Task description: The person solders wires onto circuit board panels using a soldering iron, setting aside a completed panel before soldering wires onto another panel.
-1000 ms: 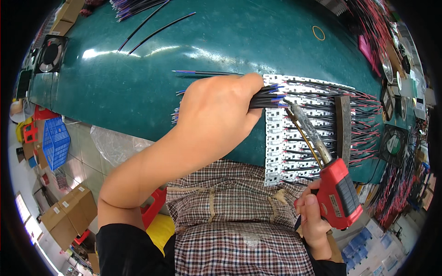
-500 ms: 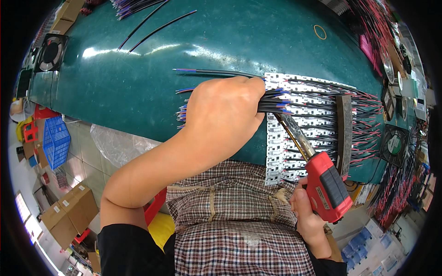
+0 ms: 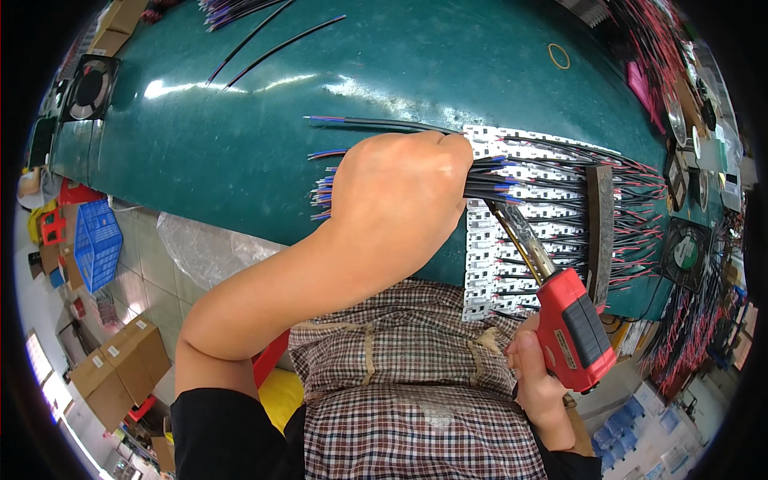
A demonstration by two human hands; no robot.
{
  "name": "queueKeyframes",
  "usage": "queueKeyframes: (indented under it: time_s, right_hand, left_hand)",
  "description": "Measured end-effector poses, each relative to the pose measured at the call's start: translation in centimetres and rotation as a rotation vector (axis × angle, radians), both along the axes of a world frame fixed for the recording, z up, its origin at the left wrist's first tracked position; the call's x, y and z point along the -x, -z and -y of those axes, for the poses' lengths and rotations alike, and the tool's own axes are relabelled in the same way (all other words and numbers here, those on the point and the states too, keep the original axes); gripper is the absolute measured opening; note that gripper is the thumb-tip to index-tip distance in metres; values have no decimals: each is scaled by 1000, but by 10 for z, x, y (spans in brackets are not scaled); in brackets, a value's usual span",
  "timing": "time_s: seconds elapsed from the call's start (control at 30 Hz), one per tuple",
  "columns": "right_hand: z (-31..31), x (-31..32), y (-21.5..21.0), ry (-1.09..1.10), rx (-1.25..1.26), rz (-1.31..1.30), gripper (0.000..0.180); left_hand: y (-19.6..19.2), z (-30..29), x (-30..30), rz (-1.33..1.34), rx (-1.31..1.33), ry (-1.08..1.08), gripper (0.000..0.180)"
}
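Curled over the middle of a bunch of wires [image 3: 490,190], our left hand [image 3: 404,182] leaves no gap that we can see, though its fingertips are hidden underneath. Our right hand [image 3: 538,376] wraps the handle of an iron [image 3: 564,298], gripping it from the near side. The wires stick out past our left hand on both sides; their right ends lie over the left strip of the boards [image 3: 478,256], by the near edge of the worktop [image 3: 240,152], toward its right end.

Compared with a second ago, those ends reach farther over the boards, and the iron's tip has moved from just beyond them to their near side. Tip and wires are therefore close together above the boards; whether they touch, we cannot tell.

The wires are slim, black-sleeved, with blue and red cores. The boards form a flat white sheet of small units dotted with dark parts; thin leads [image 3: 560,146] run right from them, beneath a straight, dark bar [image 3: 599,232]. Our iron joins a red-and-black handle to a stained metal barrel with a brass-coloured rod alongside. Toward the glossy green worktop's far edge lies a thin yellow ring [image 3: 550,55].
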State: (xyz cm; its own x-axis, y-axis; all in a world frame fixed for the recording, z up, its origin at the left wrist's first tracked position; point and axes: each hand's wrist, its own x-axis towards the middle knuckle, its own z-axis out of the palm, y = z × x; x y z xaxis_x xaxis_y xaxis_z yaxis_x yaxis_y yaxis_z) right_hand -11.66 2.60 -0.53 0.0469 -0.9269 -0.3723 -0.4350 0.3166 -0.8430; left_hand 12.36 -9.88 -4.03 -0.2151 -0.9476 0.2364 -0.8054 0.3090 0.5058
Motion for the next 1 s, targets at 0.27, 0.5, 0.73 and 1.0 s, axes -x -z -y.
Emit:
queueKeyframes:
  time_s: [0.27,0.5,0.73,1.0]
  right_hand:
    - [-1,1,1,6,-3,25,17]
    - [0,-5,2,56,-4,60,15]
    - [1,9,-3,-101,-108,-52,6]
    - [-3,1,1,-4,53,26,18]
  left_hand:
    - [-1,6,-3,10,-53,-10,18]
    - [-4,12,-5,10,-200,-4,16]
    - [-5,9,-2,2,-143,-4,15]
    - [-5,9,0,52,-70,10,9]
